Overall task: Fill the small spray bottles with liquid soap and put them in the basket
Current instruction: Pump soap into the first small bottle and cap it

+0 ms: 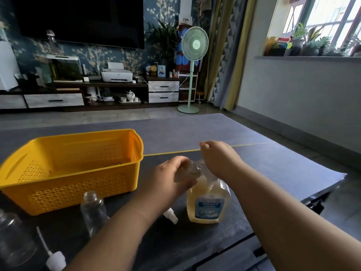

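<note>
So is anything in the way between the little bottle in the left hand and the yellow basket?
Nothing visible. The bottle in the left hand sits right of the basket, whose top is open. The spare bottle stands nearer the person, off that path.

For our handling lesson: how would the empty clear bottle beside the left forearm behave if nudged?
The clear bottle looks empty, so it is probably light. Tall, narrow and uncapped, it may tip easily, and then likely roll, being round.
</note>
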### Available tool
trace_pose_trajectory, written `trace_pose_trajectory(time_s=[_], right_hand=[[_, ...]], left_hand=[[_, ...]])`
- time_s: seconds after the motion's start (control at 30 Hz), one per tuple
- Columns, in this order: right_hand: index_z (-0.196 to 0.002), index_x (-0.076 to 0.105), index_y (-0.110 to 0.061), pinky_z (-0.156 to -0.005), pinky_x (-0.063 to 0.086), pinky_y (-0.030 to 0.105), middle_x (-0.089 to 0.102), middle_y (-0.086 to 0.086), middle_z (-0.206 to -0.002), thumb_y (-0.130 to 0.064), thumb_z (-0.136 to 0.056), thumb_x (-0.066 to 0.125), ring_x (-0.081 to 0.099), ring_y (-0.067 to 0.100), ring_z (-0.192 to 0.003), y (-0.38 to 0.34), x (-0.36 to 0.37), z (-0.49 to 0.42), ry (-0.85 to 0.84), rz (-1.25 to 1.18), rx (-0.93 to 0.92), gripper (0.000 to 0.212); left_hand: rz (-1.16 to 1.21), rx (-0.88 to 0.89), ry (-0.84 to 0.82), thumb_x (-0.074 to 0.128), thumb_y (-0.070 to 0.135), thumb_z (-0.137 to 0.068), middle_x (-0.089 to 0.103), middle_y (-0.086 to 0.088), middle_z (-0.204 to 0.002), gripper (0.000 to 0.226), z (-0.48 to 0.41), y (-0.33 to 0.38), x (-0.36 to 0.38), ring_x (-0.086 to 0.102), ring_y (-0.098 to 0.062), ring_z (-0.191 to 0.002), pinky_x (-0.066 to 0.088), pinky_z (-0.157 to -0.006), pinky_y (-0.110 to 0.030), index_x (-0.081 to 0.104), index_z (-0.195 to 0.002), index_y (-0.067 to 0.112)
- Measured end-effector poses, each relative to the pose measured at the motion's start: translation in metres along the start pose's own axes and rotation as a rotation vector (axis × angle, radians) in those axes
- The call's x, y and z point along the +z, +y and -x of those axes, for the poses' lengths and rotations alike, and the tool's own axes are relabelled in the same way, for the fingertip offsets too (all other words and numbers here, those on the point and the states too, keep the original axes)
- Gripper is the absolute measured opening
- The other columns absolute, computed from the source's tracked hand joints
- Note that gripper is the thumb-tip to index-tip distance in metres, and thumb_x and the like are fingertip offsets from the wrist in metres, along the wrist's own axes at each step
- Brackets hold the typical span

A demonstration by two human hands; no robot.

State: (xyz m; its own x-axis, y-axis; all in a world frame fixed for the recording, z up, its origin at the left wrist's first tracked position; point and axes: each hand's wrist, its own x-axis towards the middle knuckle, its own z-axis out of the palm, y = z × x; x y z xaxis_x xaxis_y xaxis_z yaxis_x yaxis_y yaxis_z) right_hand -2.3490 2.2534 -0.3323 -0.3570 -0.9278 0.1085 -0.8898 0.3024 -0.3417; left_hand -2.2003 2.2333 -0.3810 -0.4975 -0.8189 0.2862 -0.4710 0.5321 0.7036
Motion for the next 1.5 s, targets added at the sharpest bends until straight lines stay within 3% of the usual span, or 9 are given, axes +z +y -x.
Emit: trace_pose_trajectory(time_s=[0.17, 0.5, 0.7, 0.83, 0.93, 1.07, 1.3, 1.37, 1.5], right_hand=[[-0.083, 0.047, -0.010, -0.080, 0.044, 0.034, 0.051, 0.010, -0.087, -0.010, -0.102, 0.033, 0.043, 0.028, -0.086, -0.001, -0.009, -0.001, 0.014, -0.050, -0.006, 0.024], [-0.121, 0.060, -0.002, -0.090, 0.050, 0.038, 0.064, 0.020, -0.115, -0.020, -0.105, 0.030, 0.060, 0.036, -0.108, -0.002, -0.012, 0.003, 0.071, -0.153, -0.017, 0.039], [-0.125, 0.057, -0.003, -0.084, 0.045, 0.028, 0.060, 0.013, -0.128, 0.002, -0.094, 0.045, 0.058, 0.031, -0.117, 0.001, 0.004, -0.001, 0.019, -0.024, 0.031, 0.034], [-0.091, 0.051, -0.010, -0.074, 0.043, 0.030, 0.061, 0.014, -0.104, -0.006, -0.098, 0.039, 0.057, 0.031, -0.095, 0.004, 0.001, -0.006, 0.020, -0.075, 0.041, 0.014], [-0.071, 0.049, -0.008, -0.057, 0.035, 0.031, 0.053, 0.011, -0.076, -0.027, -0.099, 0.037, 0.048, 0.026, -0.069, -0.001, -0.008, -0.002, 0.115, -0.210, 0.076, 0.036], [-0.093, 0.071, -0.009, -0.080, 0.048, 0.035, 0.072, 0.003, -0.095, -0.035, -0.100, 0.035, 0.061, 0.024, -0.091, -0.008, -0.016, 0.007, 0.297, -0.384, -0.006, 0.044], [-0.107, 0.071, -0.021, -0.081, 0.052, 0.035, 0.072, -0.003, -0.100, -0.025, -0.098, 0.047, 0.063, 0.019, -0.092, -0.038, -0.019, 0.040, 0.543, -0.275, -0.254, 0.026], [-0.111, 0.070, -0.020, -0.082, 0.051, 0.035, 0.072, -0.002, -0.103, -0.021, -0.099, 0.048, 0.064, 0.019, -0.094, -0.048, -0.007, 0.053, 0.525, -0.264, -0.335, 0.025], [-0.109, 0.068, -0.019, -0.077, 0.049, 0.031, 0.071, 0.000, -0.101, -0.021, -0.099, 0.046, 0.064, 0.023, -0.093, -0.058, 0.031, 0.067, 0.319, -0.316, -0.253, 0.024]], left_hand=[[0.066, 0.012, 0.010, 0.067, 0.043, -0.080, 0.057, 0.024, -0.098, 0.034, 0.001, 0.005, -0.003, 0.052, 0.009, -0.086, 0.039, -0.070, -0.006, 0.053, -0.111, 0.042], [0.026, 0.046, 0.044, 0.068, 0.041, -0.079, 0.054, 0.022, -0.103, 0.043, -0.002, 0.002, -0.003, 0.049, 0.002, -0.092, 0.037, -0.072, -0.005, 0.052, -0.118, 0.039], [0.007, 0.010, -0.005, 0.067, 0.043, -0.079, 0.057, 0.021, -0.104, 0.040, 0.001, -0.001, 0.000, 0.052, 0.001, -0.093, 0.042, -0.074, -0.012, 0.050, -0.116, 0.041], [0.043, -0.016, -0.005, 0.066, 0.045, -0.080, 0.057, 0.021, -0.099, 0.036, 0.003, 0.000, 0.001, 0.052, 0.002, -0.089, 0.046, -0.076, -0.017, 0.050, -0.111, 0.043], [0.032, -0.042, 0.002, 0.068, 0.042, -0.079, 0.058, 0.017, -0.109, 0.038, 0.005, -0.001, 0.001, 0.054, -0.006, -0.097, 0.048, -0.084, -0.030, 0.050, -0.113, 0.043], [0.091, -0.073, -0.002, 0.070, 0.035, -0.079, 0.058, 0.016, -0.108, 0.034, 0.009, -0.001, -0.002, 0.055, -0.009, -0.101, 0.045, -0.082, -0.028, 0.050, -0.107, 0.040], [0.198, -0.093, 0.135, 0.068, 0.029, -0.083, 0.062, 0.006, -0.100, 0.033, 0.028, -0.018, -0.024, 0.059, -0.009, -0.087, 0.051, -0.071, -0.021, 0.050, -0.110, 0.022], [0.264, -0.153, 0.160, 0.067, 0.028, -0.084, 0.062, 0.007, -0.097, 0.031, 0.036, -0.025, -0.029, 0.059, -0.007, -0.086, 0.048, -0.067, -0.015, 0.050, -0.108, 0.022], [0.387, -0.324, 0.148, 0.067, 0.045, -0.076, 0.065, 0.002, -0.100, 0.034, 0.047, -0.044, -0.036, 0.062, -0.018, -0.091, 0.052, -0.082, -0.041, 0.049, -0.101, 0.032]])
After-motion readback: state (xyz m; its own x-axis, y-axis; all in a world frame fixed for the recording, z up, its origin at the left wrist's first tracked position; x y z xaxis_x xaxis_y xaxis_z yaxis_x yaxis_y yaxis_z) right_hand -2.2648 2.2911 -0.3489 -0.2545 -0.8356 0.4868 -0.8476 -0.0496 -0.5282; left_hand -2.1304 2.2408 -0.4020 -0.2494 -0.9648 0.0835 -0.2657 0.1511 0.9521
